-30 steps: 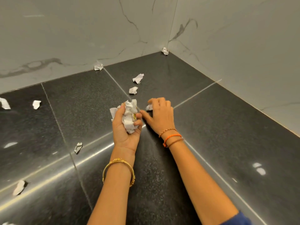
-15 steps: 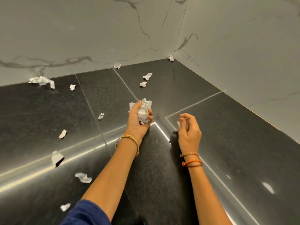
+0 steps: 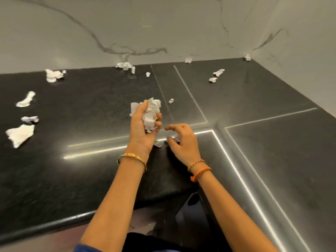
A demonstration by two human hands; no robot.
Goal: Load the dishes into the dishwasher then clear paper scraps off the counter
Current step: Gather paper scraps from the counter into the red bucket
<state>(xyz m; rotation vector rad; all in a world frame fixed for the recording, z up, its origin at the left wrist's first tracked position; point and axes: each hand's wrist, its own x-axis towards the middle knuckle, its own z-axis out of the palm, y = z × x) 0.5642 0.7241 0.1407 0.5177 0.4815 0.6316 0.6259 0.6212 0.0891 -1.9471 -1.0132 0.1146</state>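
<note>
Scraps of torn white paper lie scattered over the left of the glossy black stone surface [image 3: 76,110]: a large flat piece [image 3: 20,134] nearest the edge, smaller ones [image 3: 30,119] beyond it, more crumpled bits [image 3: 53,75] against the grey veined marble wall [image 3: 163,24]. Moving to centre, the left hand [image 3: 143,124] is curled tight round a fat wad of gathered white paper [image 3: 151,113], palm up, grip full. Just beside it, the right hand [image 3: 183,140] hovers low, its fingers [image 3: 171,127] hooked, thumb and fingers seemingly pinching a small white scrap [image 3: 177,138]; another sliver [image 3: 157,143] lies on the surface between the wrists. Further right, two bits [image 3: 216,75] sit well apart near the corner. Best play, I'd judge: tuck that scrap into the wad, squeeze it down so nothing spills, then sweep the far pieces closer before pinching.
</note>
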